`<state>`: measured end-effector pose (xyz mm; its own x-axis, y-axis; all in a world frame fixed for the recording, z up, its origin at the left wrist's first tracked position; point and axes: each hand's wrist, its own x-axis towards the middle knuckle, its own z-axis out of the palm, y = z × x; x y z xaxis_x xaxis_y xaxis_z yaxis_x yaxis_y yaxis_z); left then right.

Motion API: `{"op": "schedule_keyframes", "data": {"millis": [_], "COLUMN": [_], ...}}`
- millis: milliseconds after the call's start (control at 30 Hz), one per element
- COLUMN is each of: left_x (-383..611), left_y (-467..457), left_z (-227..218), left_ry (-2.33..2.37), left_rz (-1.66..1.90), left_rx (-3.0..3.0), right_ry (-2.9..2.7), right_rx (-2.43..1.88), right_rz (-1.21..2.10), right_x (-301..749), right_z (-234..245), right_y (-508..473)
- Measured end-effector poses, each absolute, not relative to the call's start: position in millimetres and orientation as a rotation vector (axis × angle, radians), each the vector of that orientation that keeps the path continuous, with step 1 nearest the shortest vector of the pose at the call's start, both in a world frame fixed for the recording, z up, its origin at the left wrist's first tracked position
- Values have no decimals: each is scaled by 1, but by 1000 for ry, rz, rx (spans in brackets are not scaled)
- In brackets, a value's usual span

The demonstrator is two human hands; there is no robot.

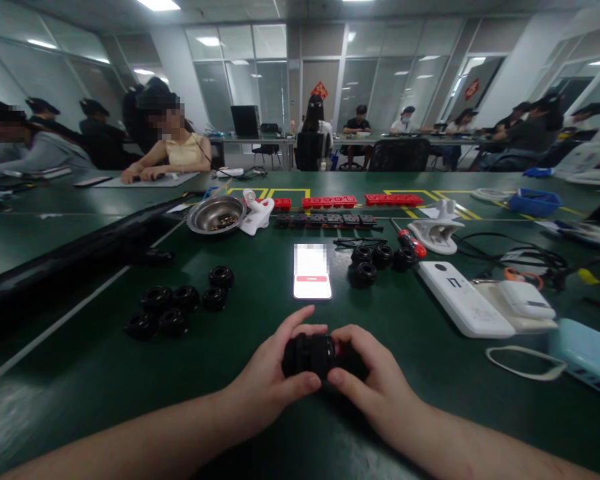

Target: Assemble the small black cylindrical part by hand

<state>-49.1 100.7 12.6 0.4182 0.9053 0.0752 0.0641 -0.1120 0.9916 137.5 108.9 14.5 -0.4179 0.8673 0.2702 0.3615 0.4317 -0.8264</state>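
My left hand (290, 367) is closed round a black cylindrical part (307, 357) with a ridged surface, held low over the green table. Fingers and thumb of my right hand (367, 367) close on the part's right end, whose tip they partly cover. Just beyond my hands a phone (313, 273) with a lit screen lies on the table. To the left sits a group of black ring-shaped parts (173, 320), with more such rings (220, 275) beside it. Another cluster of black rings (365, 272) is right of the phone.
A metal bowl (217, 217) holds small pieces. Red strips (330, 201) and a dark strip (325, 220) cross the table's middle. To the right are a screwdriver (413, 243), a white power bank (463, 300), orange scissors (523, 277) and a blue basket (535, 202). Other people sit farther off.
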Motion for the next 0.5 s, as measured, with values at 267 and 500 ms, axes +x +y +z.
{"op": "schedule_keyframes", "data": {"millis": [267,500], "left_x": [-54,-46], "left_y": [106,107], "left_z": [11,19], "left_ry": [1114,1274], "left_rz": [693,405], "left_rx": [1820,2182], "right_ry": [-2066,-2339], "right_rx": [-877,-770], "right_rz": [691,520], "right_x": [142,148], "right_z": [17,29], "right_y": [107,112]}}
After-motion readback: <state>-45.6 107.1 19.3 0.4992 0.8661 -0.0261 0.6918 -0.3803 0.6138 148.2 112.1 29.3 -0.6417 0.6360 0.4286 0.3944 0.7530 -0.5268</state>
